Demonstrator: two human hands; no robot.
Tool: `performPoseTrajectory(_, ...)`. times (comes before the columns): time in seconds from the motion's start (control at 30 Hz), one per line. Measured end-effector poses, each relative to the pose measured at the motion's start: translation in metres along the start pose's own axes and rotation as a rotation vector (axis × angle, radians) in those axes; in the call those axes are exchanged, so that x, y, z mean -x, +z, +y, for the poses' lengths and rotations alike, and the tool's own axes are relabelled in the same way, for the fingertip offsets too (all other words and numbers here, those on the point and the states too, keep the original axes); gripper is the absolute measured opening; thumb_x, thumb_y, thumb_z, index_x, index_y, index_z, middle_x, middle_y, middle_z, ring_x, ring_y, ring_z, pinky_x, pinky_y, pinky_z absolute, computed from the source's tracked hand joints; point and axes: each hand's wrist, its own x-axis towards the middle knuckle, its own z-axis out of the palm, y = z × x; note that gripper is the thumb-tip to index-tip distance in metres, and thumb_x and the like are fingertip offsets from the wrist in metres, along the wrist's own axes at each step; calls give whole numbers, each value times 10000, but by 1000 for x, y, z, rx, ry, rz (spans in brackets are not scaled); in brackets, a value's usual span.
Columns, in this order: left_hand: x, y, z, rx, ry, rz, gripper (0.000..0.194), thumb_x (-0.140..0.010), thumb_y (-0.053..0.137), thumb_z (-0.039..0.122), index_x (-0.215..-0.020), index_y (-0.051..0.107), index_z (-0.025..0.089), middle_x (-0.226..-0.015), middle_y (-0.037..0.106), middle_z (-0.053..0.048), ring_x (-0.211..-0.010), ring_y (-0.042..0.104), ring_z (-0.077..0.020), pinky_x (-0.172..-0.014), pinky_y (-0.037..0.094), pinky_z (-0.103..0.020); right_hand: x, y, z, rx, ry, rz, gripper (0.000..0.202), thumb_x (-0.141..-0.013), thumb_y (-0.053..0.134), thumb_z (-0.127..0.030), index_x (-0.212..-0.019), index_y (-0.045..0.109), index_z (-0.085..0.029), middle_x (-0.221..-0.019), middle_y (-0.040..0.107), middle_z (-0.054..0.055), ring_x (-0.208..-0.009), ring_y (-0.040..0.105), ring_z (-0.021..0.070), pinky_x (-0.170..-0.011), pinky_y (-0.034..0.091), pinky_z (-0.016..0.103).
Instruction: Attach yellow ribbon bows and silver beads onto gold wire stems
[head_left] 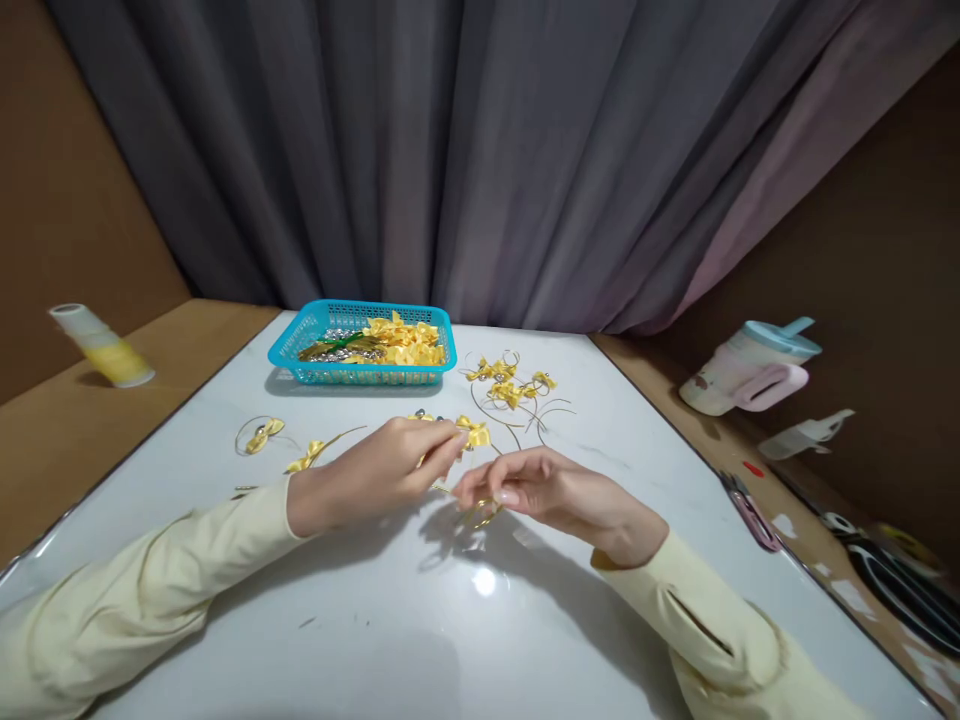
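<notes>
My right hand [566, 492] pinches a looped gold wire [484, 515] between thumb and fingertips, just above the white table. To its left, my left hand [397, 462] is closed, thumb against fingers; what sits in its grip is hidden. A short length of gold strand shows between the two hands. Right behind my left fingertips is a yellow ribbon bow [474, 432], with dark beads near it, partly covered by the hand. Beyond my left wrist lie another yellow bow [306, 458] on a wire and a bow with a bead in a wire ring [262, 436].
A blue basket [360, 376] at the back holds yellow bows, silver beads and green-brown strands. Wired bows [510, 392] lie right of it. A tumbler [750, 365], squeeze bottle [806, 435] and pink-handled snips [754, 512] are at right; a yellow spool [105, 348] stands left.
</notes>
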Motion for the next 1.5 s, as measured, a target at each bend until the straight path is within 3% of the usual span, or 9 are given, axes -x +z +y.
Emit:
performPoseTrajectory(0.17, 4, 0, -9, 64, -139, -130, 298, -900, 391, 213, -619, 475, 161, -524, 488, 47, -478, 408, -77, -517, 294, -226, 4, -17, -9, 61, 83, 47, 165, -690, 744, -244, -727, 658, -108, -758, 644, 40, -671, 607, 120, -721, 437, 285)
performPoseTrajectory(0.37, 8, 4, -11, 526, -357, -386, 373, -906, 413, 315, -592, 535, 156, -507, 571, 27, -483, 432, -83, -551, 366, -209, -9, -30, -32, 265, 113, 159, 195, -615, 748, -261, -674, 641, -109, -664, 600, 19, -569, 504, 85, -611, 403, 259)
performPoseTrajectory(0.67, 18, 36, -24, 1099, -570, -527, 330, -864, 465, 318, -623, 592, 133, -517, 584, -11, -456, 431, -86, -480, 325, -223, -33, -44, -20, 523, 44, 367, 25, -615, 611, -158, -617, 605, -135, -757, 611, 40, -743, 526, 147, -722, 387, 293)
performPoseTrajectory(0.8, 19, 39, -26, 1075, -624, -469, 328, -865, 473, 347, -662, 593, 120, -517, 597, -9, -417, 396, -70, -437, 272, -213, -19, -35, -22, 638, -47, 458, 67, -650, 625, -193, -619, 585, -150, -922, 588, 52, -873, 509, 173, -802, 366, 314)
performPoseTrajectory(0.9, 18, 40, -24, 1035, -620, -385, 356, -888, 437, 375, -679, 569, 119, -521, 606, -10, -391, 380, -64, -428, 262, -209, -3, -18, -24, 675, -67, 386, 95, -688, 624, -214, -625, 589, -153, -912, 579, 61, -879, 518, 186, -786, 384, 323)
performPoseTrajectory(1.0, 19, 43, -19, 934, -568, -256, 359, -910, 399, 386, -691, 532, 134, -584, 623, -16, -427, 409, -75, -451, 314, -214, 10, 1, -20, 535, 21, 286, 67, -719, 617, -208, -674, 619, -158, -949, 574, 58, -866, 533, 177, -751, 412, 308)
performPoseTrajectory(1.1, 22, 45, -11, 804, -505, -177, 366, -925, 376, 379, -663, 494, 153, -588, 590, 4, -456, 415, -81, -480, 346, -222, 15, 15, -12, 462, 79, 312, 71, -710, 630, -204, -657, 622, -157, -963, 552, 52, -809, 533, 157, -695, 426, 288)
performPoseTrajectory(1.33, 28, 39, -2, 663, -361, -189, 374, -938, 353, 342, -634, 480, 164, -552, 523, 26, -507, 468, -96, -544, 380, -232, 4, 23, 8, 646, 24, 427, 117, -748, 574, -137, -643, 622, -151, -1022, 497, 85, -985, 497, 198, -732, 420, 300)
performPoseTrajectory(1.5, 28, 37, -2, 607, -281, -195, 358, -942, 340, 310, -650, 488, 165, -579, 554, 16, -523, 475, -97, -560, 387, -227, 1, 25, 13, 673, -27, 456, 129, -780, 555, -139, -666, 615, -149, -1014, 486, 77, -861, 524, 162, -647, 426, 276)
